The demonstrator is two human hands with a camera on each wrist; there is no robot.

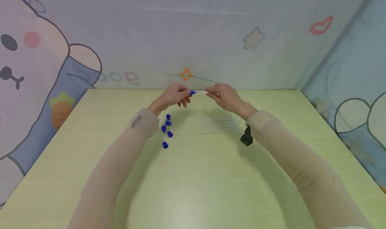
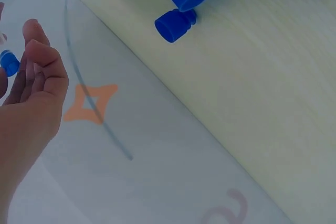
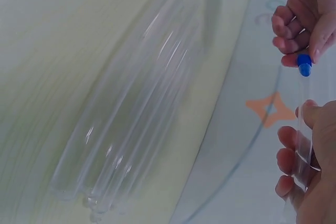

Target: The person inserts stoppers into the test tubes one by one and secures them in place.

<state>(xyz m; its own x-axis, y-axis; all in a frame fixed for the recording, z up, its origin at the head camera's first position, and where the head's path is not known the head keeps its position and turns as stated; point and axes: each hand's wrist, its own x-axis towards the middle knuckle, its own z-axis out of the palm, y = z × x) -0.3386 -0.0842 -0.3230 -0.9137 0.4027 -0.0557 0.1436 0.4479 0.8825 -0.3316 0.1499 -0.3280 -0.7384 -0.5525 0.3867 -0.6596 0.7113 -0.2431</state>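
Observation:
Near the table's far edge, my left hand (image 1: 175,95) pinches a blue stopper (image 3: 304,65) between thumb and forefinger. My right hand (image 1: 225,95) grips a clear test tube (image 3: 303,145), its fingers curled round the tube's length. The stopper sits at the tube's mouth, and the two line up nearly level in the head view. In the left wrist view the left hand's other fingers (image 2: 50,61) are loosely bent, with the blue stopper at the left border.
Several loose blue stoppers (image 1: 170,134) lie on the table (image 1: 193,182) left of centre. Several clear test tubes (image 1: 218,125) lie side by side to the right, below the right hand. A black device (image 1: 247,137) hangs at the right wrist. A printed cloth (image 1: 150,38) stands behind the table.

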